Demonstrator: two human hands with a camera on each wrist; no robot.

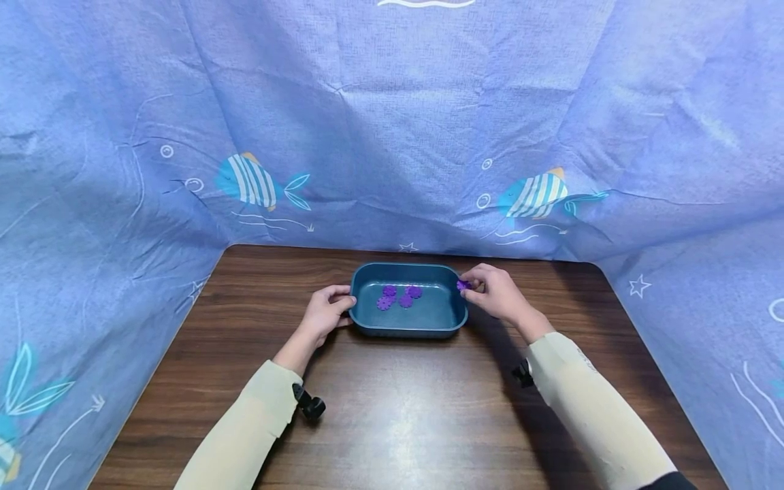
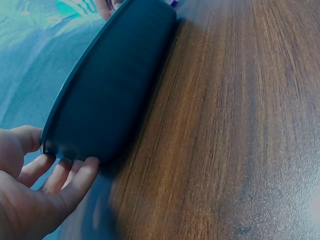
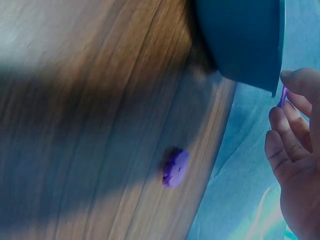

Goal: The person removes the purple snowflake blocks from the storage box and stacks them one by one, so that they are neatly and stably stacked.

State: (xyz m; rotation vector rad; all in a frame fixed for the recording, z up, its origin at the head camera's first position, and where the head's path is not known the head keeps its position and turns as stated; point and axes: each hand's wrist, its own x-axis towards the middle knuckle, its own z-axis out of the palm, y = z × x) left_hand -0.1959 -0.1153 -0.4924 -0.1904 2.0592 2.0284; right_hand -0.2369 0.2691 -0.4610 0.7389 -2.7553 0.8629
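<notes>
A dark teal rectangular tray (image 1: 408, 333) with rounded corners stands on the wooden table. Inside it lie several small purple notched discs (image 1: 406, 301), grouped left of the middle. My left hand (image 1: 324, 311) grips the tray's left end, thumb at the rim and the other fingers against the outer wall (image 2: 75, 110). At the right end, my right hand (image 1: 497, 294) pinches another purple notched disc (image 1: 463, 285) between thumb and fingers, right at the rim. In the right wrist view this disc (image 3: 283, 97) shows edge-on, just outside the tray wall.
One more purple disc (image 3: 176, 168) lies on the table (image 3: 100, 125) below the right hand, hidden in the head view. A blue fish-patterned curtain (image 1: 404, 136) hangs behind and on both sides. Black wrist cameras (image 1: 312, 407) sit on both sleeves.
</notes>
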